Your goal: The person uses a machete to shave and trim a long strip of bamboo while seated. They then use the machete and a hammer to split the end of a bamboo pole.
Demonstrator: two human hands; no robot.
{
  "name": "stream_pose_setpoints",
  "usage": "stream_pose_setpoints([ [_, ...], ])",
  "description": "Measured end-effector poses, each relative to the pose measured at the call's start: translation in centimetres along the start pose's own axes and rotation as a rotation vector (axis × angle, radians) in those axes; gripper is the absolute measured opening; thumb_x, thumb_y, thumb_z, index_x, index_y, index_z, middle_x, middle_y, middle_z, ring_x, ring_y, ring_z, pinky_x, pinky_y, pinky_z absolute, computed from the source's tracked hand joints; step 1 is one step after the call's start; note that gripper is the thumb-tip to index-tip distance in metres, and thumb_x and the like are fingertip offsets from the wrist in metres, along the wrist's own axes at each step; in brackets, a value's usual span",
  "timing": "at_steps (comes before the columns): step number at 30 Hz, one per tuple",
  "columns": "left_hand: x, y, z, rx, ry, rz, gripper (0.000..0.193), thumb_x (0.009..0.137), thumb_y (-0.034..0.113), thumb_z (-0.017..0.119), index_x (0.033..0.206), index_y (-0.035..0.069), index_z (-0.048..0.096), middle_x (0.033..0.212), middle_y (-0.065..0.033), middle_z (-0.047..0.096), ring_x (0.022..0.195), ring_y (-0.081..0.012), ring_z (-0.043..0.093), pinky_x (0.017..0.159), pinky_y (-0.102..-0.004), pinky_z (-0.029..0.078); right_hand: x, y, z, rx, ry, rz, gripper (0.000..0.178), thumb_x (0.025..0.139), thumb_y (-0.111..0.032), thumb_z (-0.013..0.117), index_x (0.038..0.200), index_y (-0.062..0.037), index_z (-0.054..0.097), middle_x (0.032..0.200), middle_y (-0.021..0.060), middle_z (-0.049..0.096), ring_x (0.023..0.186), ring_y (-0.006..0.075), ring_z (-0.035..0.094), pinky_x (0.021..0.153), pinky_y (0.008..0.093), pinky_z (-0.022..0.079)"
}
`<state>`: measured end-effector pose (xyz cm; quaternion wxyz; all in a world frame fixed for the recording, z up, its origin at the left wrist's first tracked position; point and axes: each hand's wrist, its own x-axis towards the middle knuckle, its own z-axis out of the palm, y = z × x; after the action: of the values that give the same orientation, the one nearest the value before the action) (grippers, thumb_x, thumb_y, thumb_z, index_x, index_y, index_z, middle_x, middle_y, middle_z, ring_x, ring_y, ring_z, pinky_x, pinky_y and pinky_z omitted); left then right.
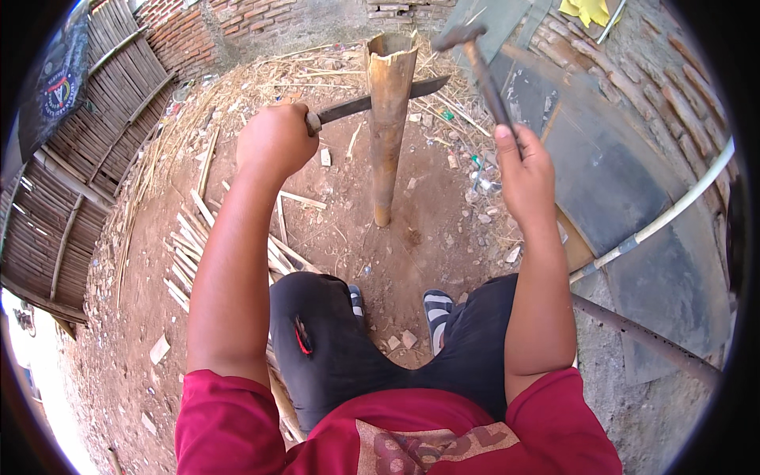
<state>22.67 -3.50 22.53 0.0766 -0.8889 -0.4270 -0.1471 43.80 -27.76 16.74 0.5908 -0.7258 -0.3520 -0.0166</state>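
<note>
My left hand (pixel 271 141) is closed round the handle of a long machete (pixel 346 109), whose dark blade slants up to the right. An upright bamboo stalk (pixel 386 146) with a jagged, hollow top stands on the dirt ahead of me. It hides the middle of the blade, while the tip shows on its far right side. I cannot tell whether the blade is in the bamboo or behind it. My right hand (pixel 528 170) grips a hammer (pixel 490 79) by its dark handle. The hammer head is raised right of the stalk's top, apart from the blade.
Split bamboo strips (pixel 187 252) lie in a pile by my left knee. Straw and debris (pixel 321 71) litter the ground near the brick wall (pixel 245 24). Dark sheets (pixel 609 166) and a pale pipe (pixel 673 214) lean on the right. A woven bamboo panel (pixel 103 103) stands left.
</note>
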Motion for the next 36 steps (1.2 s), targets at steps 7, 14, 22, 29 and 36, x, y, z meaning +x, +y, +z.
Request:
stream_pose_setpoints([
  [7,0.5,0.3,-0.4,-0.05,-0.029,-0.019,0.026,0.089,0.029,0.068,0.109,0.014,0.077,0.101,-0.016,0.077,0.095,-0.036,0.074,0.085,-0.0475,0.059,0.3,2.3,0.4,-0.165,-0.08,0.032,0.041,0.107,-0.041,0.06,0.11,-0.0008,0.069,0.071,0.0006,0.058,0.067,0.0093,0.054,0.06,0.0298,0.043],
  [14,0.4,0.6,0.2,-0.012,-0.068,-0.035,0.025,0.09,0.028,0.068,0.108,0.013,0.075,0.103,-0.0152,0.077,0.096,-0.0351,0.074,0.085,-0.0471,0.06,0.1,2.2,0.6,-0.115,0.06,-0.094,0.038,0.106,-0.039,0.062,0.11,-0.0019,0.068,0.072,0.0069,0.062,0.067,0.0163,0.058,0.065,0.0357,0.047],
  [22,0.4,-0.4,0.9,-0.017,-0.043,-0.05,0.026,0.088,0.03,0.071,0.107,0.012,0.076,0.101,-0.0151,0.077,0.095,-0.0351,0.074,0.085,-0.0467,0.059,0.4,-2.1,0.0,-0.139,0.051,-0.077,0.042,0.103,-0.042,0.065,0.11,-0.0006,0.071,0.075,0.012,0.066,0.07,0.0216,0.064,0.066,0.039,0.049],
  [29,0.4,0.4,-0.5,-0.024,-0.033,-0.049,0.028,0.088,0.03,0.071,0.108,0.012,0.076,0.1,-0.0152,0.077,0.095,-0.0348,0.074,0.085,-0.0471,0.059,0.9,0.0,0.7,-0.21,0.021,-0.122,0.042,0.106,-0.041,0.063,0.11,-0.0002,0.071,0.07,0.0062,0.063,0.065,0.0129,0.058,0.06,0.0326,0.046],
  [36,0.0,0.3,-0.2,-0.02,-0.058,-0.043,0.026,0.088,0.03,0.071,0.108,0.013,0.076,0.101,-0.0142,0.077,0.096,-0.034,0.074,0.085,-0.0465,0.06,0.5,0.0,1.6,-0.203,0.011,-0.086,0.041,0.105,-0.043,0.063,0.108,-0.0027,0.071,0.071,0.0056,0.063,0.066,0.0139,0.058,0.062,0.0338,0.047],
])
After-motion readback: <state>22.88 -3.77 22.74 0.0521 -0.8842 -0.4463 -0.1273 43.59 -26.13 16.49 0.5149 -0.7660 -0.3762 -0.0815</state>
